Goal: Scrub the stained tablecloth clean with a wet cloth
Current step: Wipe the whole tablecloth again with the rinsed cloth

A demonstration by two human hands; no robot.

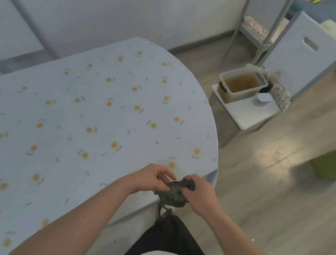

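Dark cloth [175,192]: bunched, gripped by left hand [150,180] and right hand [199,197], fingers of both curled round it, at the near edge of the flower-print tablecloth [99,104]. Plastic tub [242,95]: held brownish liquid and stood on a white stool [245,116]. Green bin [332,167]: stood on the floor and held mixed rubbish.

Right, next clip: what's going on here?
A person stands at the table's edge, gripping a bunched dark cloth between the left hand and the right hand, by the rim of the flower-print tablecloth. No scrubbing seems under way. A tub of brownish water sits on a low stand to the right.
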